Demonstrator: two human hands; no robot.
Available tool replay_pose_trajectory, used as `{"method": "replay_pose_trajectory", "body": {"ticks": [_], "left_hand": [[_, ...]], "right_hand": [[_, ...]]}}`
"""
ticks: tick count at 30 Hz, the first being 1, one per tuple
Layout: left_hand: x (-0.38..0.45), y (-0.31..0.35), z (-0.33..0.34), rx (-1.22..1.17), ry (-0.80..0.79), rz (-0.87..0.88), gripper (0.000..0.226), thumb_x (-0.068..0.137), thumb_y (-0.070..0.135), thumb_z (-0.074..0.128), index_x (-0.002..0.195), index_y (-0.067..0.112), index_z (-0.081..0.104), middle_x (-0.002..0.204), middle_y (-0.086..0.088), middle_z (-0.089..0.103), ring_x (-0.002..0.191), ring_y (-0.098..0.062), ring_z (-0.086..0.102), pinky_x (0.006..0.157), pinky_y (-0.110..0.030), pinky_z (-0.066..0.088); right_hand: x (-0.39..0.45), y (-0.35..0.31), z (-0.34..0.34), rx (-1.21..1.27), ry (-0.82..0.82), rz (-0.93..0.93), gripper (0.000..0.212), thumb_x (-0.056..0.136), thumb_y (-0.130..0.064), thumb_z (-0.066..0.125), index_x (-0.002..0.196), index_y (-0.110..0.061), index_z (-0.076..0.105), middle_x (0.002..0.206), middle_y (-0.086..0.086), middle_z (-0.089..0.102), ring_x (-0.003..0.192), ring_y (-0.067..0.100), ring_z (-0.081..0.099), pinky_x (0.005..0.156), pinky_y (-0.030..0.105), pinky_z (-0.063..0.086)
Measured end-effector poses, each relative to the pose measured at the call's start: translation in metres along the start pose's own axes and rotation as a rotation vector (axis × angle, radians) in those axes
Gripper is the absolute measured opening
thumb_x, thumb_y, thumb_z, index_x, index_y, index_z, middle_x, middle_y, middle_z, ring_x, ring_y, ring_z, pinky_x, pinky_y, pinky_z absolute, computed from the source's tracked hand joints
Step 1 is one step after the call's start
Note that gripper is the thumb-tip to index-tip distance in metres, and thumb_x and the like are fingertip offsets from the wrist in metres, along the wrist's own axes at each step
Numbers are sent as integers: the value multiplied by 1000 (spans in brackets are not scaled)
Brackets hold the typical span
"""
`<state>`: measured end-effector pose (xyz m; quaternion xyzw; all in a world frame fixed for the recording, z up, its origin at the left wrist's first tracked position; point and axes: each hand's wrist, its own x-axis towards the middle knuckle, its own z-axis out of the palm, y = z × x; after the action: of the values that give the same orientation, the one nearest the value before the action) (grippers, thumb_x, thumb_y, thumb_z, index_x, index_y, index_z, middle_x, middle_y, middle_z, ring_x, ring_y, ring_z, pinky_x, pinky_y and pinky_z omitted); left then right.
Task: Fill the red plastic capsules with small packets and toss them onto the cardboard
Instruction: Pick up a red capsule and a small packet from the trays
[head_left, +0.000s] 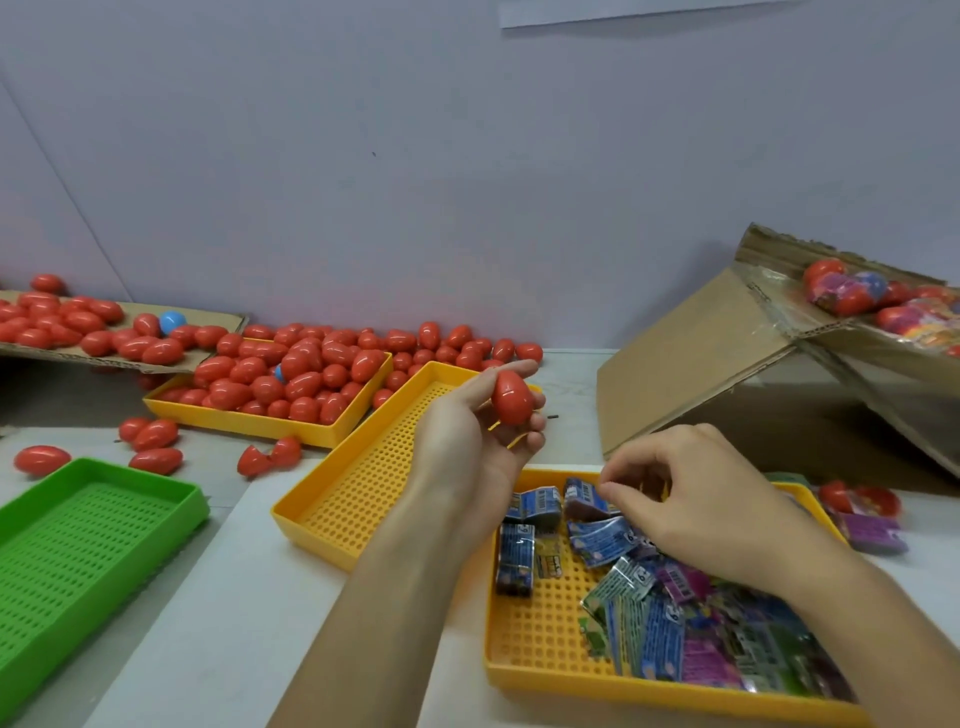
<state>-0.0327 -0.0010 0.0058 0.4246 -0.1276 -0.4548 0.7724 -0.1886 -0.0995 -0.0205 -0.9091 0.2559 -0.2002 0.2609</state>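
My left hand (470, 426) holds a closed red egg-shaped capsule (511, 397) in its fingers, above the middle yellow tray. My right hand (691, 499) hovers over the near yellow tray (540, 660) of small packets (670, 623), fingers curled, fingertips close to a folded blue packet (584, 501); whether it pinches that packet I cannot tell. A flat cardboard sheet (218, 317) at the far left carries many red capsules (78, 322).
A far yellow tray (270, 423) is heaped with red capsules, more lie along the wall. An open capsule (270, 457) lies on the table. A green tray (78, 540) sits at left, an empty yellow tray (363, 499) in the middle, a tilted cardboard box (727, 364) at right.
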Motion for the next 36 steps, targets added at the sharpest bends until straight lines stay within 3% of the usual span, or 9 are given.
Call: {"method": "replay_pose_trajectory", "body": {"ticks": [3,7,11,15,20,24,31,36], "left_hand": [[0,-1,0,46,14,3,27,98,13,47,103,-2,68,76,-12,58,56,-15,54,57,-22,45],[-2,-1,3,103,32,2,26,99,14,46,100,0,69,78,-12,58,58,-16,53,56,-22,44],[-2,-3,3,145,45,4,28,101,15,45,102,0,69,78,-11,59,59,-15,55,53,-20,47],[-1,-4,2,150,39,3,29,100,15,45,103,-1,68,79,-12,61,59,-16,56,53,-20,48],[0,-6,2,147,38,10,28,100,14,45,98,-2,69,79,-13,61,58,-16,57,54,-21,49],[-1,-6,4,162,38,7,28,100,14,46,100,-1,68,75,-12,62,56,-15,58,51,-20,49],[0,-9,6,204,37,19,24,98,13,49,98,-2,68,75,-13,61,53,-16,57,48,-21,48],[0,-10,7,238,50,22,23,97,14,51,97,-1,68,73,-11,61,52,-15,56,47,-20,48]], "right_hand": [[-1,-3,-2,-29,-71,-8,17,87,-30,74,71,-35,73,66,-16,67,75,-5,61,61,9,45],[-2,-10,-2,-30,-205,7,16,75,-39,85,71,-29,74,68,-25,66,62,-2,60,52,13,44],[-2,-14,4,-91,-248,19,34,58,-49,92,77,-27,75,64,-11,66,62,-2,60,53,12,45],[-1,-15,10,-94,-290,36,25,66,-41,91,79,-24,76,67,-9,68,64,0,63,53,15,50],[0,-12,11,-71,-282,44,6,80,-26,82,78,-23,78,66,-10,71,62,-2,66,58,18,57],[-2,-12,8,-41,-258,25,12,84,-21,74,73,-25,77,64,-11,70,61,-3,65,54,13,51],[-2,-5,-11,102,-81,20,12,81,-18,73,71,-25,73,67,-11,71,65,1,66,58,8,47],[-2,-3,-7,155,-89,32,12,80,-16,77,72,-25,75,70,-14,73,68,0,69,60,7,48]]}}
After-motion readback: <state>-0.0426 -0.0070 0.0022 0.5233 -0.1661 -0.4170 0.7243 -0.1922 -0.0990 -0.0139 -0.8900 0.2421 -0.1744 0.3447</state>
